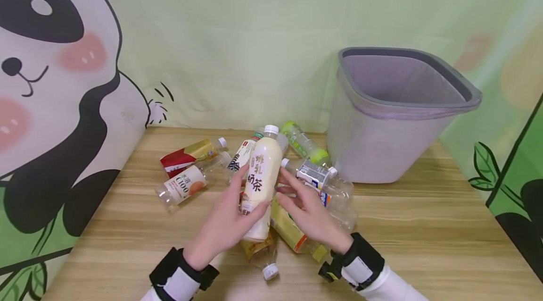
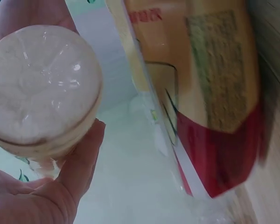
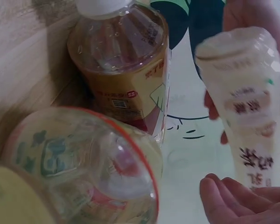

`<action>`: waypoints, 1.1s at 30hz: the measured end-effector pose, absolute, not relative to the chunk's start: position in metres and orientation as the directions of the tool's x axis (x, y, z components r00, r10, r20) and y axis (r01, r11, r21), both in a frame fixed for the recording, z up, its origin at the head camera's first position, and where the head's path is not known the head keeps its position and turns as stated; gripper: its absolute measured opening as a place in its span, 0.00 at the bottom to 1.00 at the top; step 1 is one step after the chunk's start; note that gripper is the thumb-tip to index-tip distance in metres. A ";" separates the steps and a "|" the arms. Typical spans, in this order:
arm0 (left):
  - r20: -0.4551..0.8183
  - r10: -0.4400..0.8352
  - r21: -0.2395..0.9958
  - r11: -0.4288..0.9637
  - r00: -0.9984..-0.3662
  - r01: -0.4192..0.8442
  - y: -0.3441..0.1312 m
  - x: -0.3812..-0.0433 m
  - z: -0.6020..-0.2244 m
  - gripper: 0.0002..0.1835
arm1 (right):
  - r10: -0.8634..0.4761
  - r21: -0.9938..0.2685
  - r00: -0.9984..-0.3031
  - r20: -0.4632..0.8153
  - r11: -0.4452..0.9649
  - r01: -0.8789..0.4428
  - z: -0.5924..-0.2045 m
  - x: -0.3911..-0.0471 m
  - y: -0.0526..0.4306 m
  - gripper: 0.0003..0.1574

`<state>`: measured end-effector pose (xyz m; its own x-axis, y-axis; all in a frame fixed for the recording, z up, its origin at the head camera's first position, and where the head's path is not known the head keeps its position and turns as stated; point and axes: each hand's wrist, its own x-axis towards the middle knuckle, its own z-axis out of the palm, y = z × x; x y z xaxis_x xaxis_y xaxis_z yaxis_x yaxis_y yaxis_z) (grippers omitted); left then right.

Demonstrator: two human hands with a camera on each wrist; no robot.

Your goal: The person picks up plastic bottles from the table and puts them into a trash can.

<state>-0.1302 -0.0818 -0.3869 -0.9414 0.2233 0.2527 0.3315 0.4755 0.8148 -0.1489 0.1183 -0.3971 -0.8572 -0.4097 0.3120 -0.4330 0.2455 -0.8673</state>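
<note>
A cream milk tea bottle (image 1: 264, 169) with a white cap is held up over the pile, tilted slightly right. My left hand (image 1: 225, 221) grips its lower part, thumb across the front; its round base (image 2: 44, 84) faces the left wrist camera. On the other side my right hand (image 1: 311, 213) has loosely bent fingers, its fingertips right at the bottle's side. Under the hands lie a yellow-labelled bottle (image 1: 288, 225) and a brown-labelled bottle (image 1: 259, 251) with a white cap. The milk tea bottle hides part of the pile.
To the left lie a red-and-gold bottle (image 1: 191, 154) and a clear bottle (image 1: 186, 185) with a white label. A green-capped bottle (image 1: 303, 143) and several clear bottles (image 1: 339, 190) lie right of centre. A grey bin (image 1: 373, 145) with a liner stands at the back right.
</note>
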 end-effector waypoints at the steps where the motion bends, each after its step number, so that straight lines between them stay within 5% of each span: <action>1: 0.252 0.226 0.823 0.462 -0.941 0.331 -0.079 -0.130 -0.387 0.45 | -0.406 -0.870 -0.859 0.312 0.242 -0.430 -0.397 -0.149 0.118 0.36; 9: 0.296 0.302 0.819 0.408 -0.906 0.404 -0.069 -0.127 -0.388 0.36 | -0.401 -0.900 -0.876 0.270 0.218 -0.377 -0.396 -0.148 0.123 0.42; 20: 0.365 0.355 0.679 0.531 -0.861 0.507 -0.074 -0.131 -0.393 0.29 | -0.406 -0.928 -0.884 0.233 0.178 -0.326 -0.388 -0.154 0.134 0.52; 33: 0.420 0.315 0.496 0.706 -0.851 0.506 -0.082 -0.135 -0.392 0.28 | -0.232 -0.884 -0.891 0.391 0.177 -0.433 -0.321 -0.187 0.164 0.51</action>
